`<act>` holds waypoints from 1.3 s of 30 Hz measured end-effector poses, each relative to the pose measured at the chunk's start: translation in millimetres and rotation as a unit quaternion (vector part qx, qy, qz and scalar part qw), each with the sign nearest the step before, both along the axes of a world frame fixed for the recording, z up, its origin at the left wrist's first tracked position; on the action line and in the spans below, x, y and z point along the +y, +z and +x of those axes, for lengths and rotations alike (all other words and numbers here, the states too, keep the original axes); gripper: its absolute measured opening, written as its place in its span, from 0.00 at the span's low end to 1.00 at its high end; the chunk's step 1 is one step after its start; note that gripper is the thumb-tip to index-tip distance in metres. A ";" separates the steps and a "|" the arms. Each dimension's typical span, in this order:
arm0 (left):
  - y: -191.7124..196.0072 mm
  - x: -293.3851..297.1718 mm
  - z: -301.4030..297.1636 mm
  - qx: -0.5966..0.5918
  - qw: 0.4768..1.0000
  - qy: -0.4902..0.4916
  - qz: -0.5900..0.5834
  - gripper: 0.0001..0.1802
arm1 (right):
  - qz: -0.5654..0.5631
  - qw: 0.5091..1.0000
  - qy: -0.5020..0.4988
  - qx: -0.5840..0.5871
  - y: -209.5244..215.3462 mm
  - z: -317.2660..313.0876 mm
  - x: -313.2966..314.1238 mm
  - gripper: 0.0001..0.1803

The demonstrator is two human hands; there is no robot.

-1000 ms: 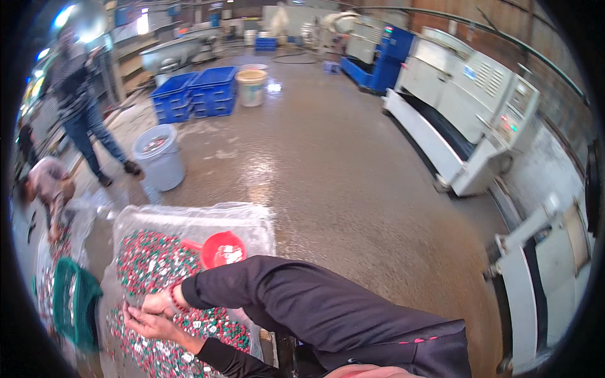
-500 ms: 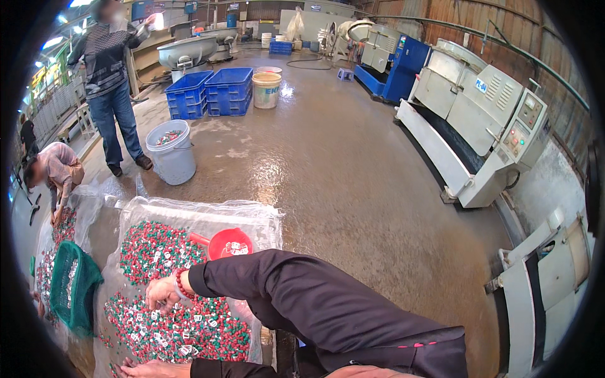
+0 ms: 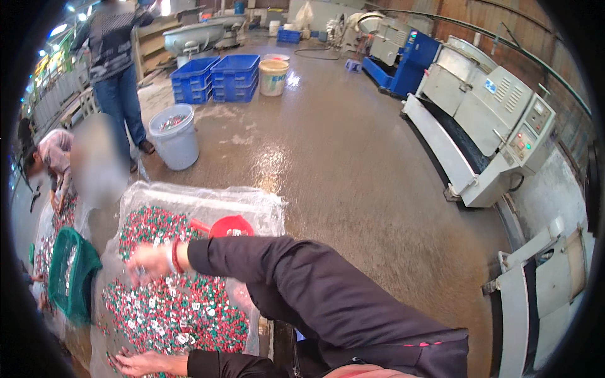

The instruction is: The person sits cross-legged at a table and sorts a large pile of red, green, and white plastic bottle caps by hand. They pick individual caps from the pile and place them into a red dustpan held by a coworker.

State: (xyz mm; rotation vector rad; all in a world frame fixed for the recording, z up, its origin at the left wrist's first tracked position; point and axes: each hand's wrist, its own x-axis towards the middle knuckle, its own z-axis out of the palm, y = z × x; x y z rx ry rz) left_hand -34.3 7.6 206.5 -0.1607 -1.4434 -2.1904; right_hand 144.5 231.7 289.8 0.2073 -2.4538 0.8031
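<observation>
Small red and green pieces [image 3: 214, 315], mixed with white tab-like pieces [image 3: 184, 338], lie spread on a pale translucent sheet [image 3: 252, 203] at the lower left. Above this spread is my right hand [image 3: 154, 261], with a red bead bracelet at the wrist. Motion smears its fingers, so whether they hold anything is unclear. At the near edge of the pieces, my left hand [image 3: 140, 364] rests with fingers apart and nothing visible in it. A red scoop [image 3: 232, 224] with some white pieces inside sits beyond my right forearm.
A green mesh-lined basket [image 3: 90, 258] stands left of the sheet. Beyond are a whitish bucket [image 3: 176, 148], blue crates [image 3: 236, 79] and a standing person [image 3: 116, 57]. Another person [image 3: 57, 151] bends over more pieces at far left. Grey machines [image 3: 491, 120] line the right wall.
My right hand has lifted from the pieces and moved up and slightly left. My left hand's fingers are more visible, still by the near edge. The view has shifted slightly.
</observation>
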 end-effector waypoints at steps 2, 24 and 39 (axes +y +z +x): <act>-6.1 -8.8 -6.0 0.040 0.998 -0.030 -0.034 0.20 | 0.151 0.968 -0.096 0.176 58.3 37.5 37.5 0.09; 19.6 -20.5 41.3 0.073 0.958 -0.138 -0.242 0.19 | -0.630 0.652 -0.347 -0.239 -199.3 202.3 152.0 0.22; -244.7 58.0 133.3 0.082 0.664 -0.344 -0.659 0.10 | -0.167 0.908 -0.032 -0.384 -261.1 -15.2 44.5 0.22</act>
